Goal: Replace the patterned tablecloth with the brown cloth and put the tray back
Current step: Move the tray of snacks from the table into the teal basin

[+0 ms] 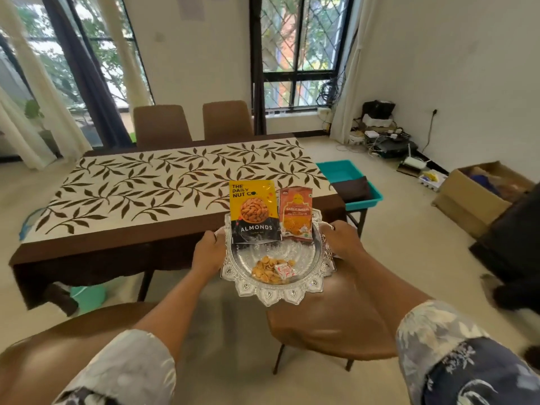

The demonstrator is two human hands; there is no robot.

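I hold a silver scalloped tray (271, 293) in the air in front of the table's near right corner, above a brown chair seat. My left hand (209, 252) grips its left rim and my right hand (340, 239) grips its right rim. On the tray stand a yellow almonds packet (253, 211) and an orange garlic snack packet (295, 213), with a small clear bag of snacks (270, 270) lying in front. The patterned tablecloth (163, 185), cream with brown leaves, covers the table. A folded brown cloth (352, 188) lies in a teal bin (339, 169) to the table's right.
Two brown chairs (228, 121) stand behind the table; two more sit near me, one under the tray (336, 325). A cardboard box (473, 197) and a tangle of cables and devices (385, 141) lie along the right wall. A green bucket (87, 298) sits under the table.
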